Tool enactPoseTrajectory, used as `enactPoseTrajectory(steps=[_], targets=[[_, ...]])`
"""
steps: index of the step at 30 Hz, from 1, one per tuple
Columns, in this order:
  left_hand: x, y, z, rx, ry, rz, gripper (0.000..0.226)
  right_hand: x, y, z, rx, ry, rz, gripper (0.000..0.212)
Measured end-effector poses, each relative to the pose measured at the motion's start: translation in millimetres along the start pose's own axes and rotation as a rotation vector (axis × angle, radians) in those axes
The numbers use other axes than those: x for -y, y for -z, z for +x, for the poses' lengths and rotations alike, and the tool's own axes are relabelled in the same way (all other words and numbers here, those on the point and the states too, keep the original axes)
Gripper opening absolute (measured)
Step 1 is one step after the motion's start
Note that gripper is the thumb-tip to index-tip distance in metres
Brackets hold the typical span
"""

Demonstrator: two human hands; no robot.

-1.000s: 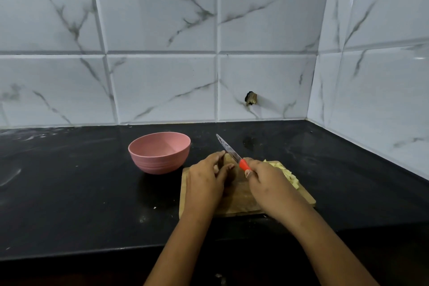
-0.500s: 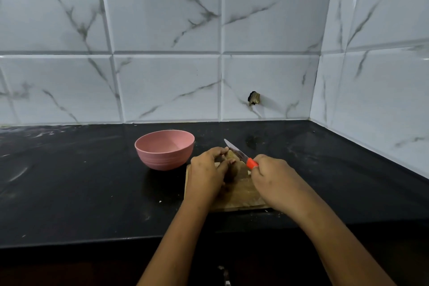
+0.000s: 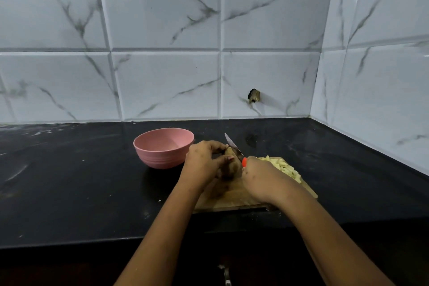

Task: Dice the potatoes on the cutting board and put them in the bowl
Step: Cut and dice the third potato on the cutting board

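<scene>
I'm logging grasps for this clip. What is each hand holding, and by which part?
The right hand grips the knife by its orange handle; the left hand holds the potato from its left side, on the cutting board.

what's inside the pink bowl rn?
The pink bowl looks empty: its visible far inner wall and floor are bare pink. Its near wall hides the closest part of the floor.

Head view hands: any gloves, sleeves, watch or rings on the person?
None visible. The bare left hand and bare right hand wear no gloves or rings that show; both forearms are uncovered to the bottom edge, with no sleeve, watch or bracelet in view.
</scene>
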State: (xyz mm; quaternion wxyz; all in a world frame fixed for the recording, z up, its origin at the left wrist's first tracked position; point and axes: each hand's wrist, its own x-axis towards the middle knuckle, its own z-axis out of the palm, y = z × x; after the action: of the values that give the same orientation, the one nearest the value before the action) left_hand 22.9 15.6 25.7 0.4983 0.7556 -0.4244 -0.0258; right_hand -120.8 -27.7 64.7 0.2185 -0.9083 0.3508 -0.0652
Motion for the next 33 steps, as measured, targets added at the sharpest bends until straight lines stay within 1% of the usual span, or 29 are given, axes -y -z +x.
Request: enactPoseTrajectory(steps=[8,12,19,22,25,26,29,30,33], targets=[[5,1,1,-0.017,-0.011,-0.038,0.029,17,6,14,0.088,-0.046,-0.074,0.035],[5,-2,3,-0.027,-0.033,0.007,0.030,17,13,18,0.131,-0.023,-0.125,0.034],[10,-5,4,-0.055,0.006,-0.038,0.025,14,9,17,0.135,-0.021,-0.120,0.038],[6,-6,4,-0.036,0.032,-0.064,0.023,6,7,14,0.132,0.013,-0.117,0.034],[0,-8,4,-0.019,0.028,-0.047,0.017,-5,2,12,0.119,0.012,-0.112,0.014],[-2,-8,3,-0.018,0.023,-0.036,0.016,-8,1,12,0.097,0.010,-0.110,0.014],[-4,-9,1,-0.009,-0.004,0.022,0.019,-13,2,11,0.112,0.029,-0.077,0.026],[-3,-10,0,-0.012,-0.022,0.051,0.023,-13,4,10,0.122,0.039,-0.073,0.025],[-5,-9,-5,-0.034,-0.087,0.140,0.031,-11,7,10,0.141,0.038,-0.068,0.013]])
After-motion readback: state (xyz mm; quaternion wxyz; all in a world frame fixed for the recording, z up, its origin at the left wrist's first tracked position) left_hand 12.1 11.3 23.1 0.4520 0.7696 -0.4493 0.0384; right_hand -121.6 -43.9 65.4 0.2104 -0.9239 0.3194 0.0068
